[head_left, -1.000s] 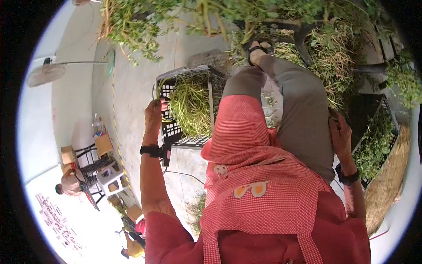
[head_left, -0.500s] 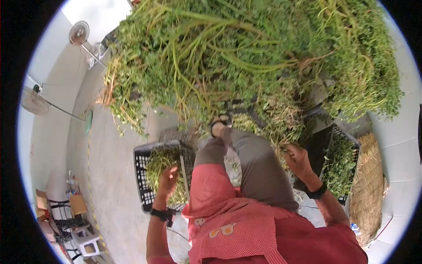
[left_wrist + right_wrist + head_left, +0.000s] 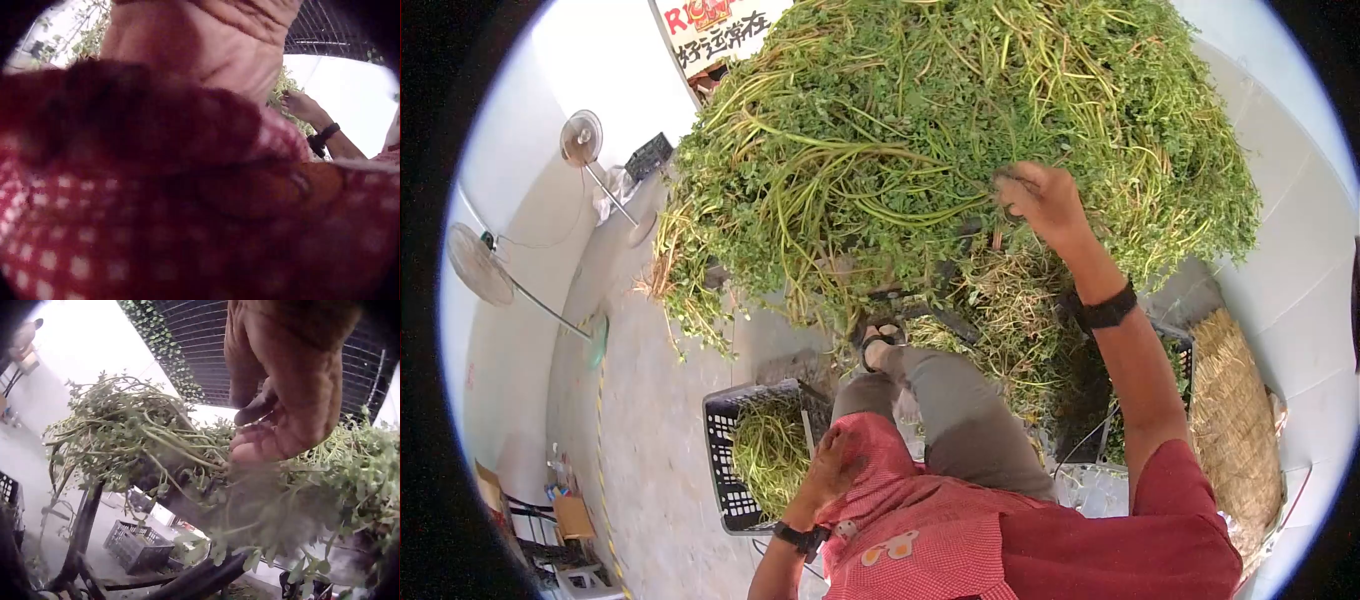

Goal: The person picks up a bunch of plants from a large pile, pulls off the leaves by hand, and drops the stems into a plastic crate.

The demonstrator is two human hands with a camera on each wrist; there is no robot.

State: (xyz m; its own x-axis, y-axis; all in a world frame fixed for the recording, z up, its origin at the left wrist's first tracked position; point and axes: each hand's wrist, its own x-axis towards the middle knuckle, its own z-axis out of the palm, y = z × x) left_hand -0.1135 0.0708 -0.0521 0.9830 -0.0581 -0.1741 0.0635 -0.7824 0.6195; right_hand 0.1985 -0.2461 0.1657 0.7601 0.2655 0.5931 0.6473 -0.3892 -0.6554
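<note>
A large heap of leafy green stems (image 3: pixel 880 150) lies over a dark frame in front of the person. My right hand (image 3: pixel 1045 205) reaches over its near side, fingers loosely bent, with nothing seen between them. In the right wrist view its fingertips (image 3: pixel 250 447) are right at the ends of several long stems (image 3: pixel 181 450). Lower left, my left hand (image 3: pixel 830 470) rests on the red checked apron (image 3: pixel 875 450) over the thigh. In the left wrist view the apron cloth hides most of that hand's fingers.
A black crate (image 3: pixel 720 470) of stripped stems (image 3: pixel 768 450) stands on the floor beside the left leg. More cut greens (image 3: pixel 1020 320) lie below the heap. At right is a straw bundle (image 3: pixel 1235 430); two fans (image 3: pixel 582 138) stand at far left.
My right hand has moved from beside the right thigh up to the heap. The left hand has left the crate and come down onto the apron. The head view has tilted up toward the heap.
</note>
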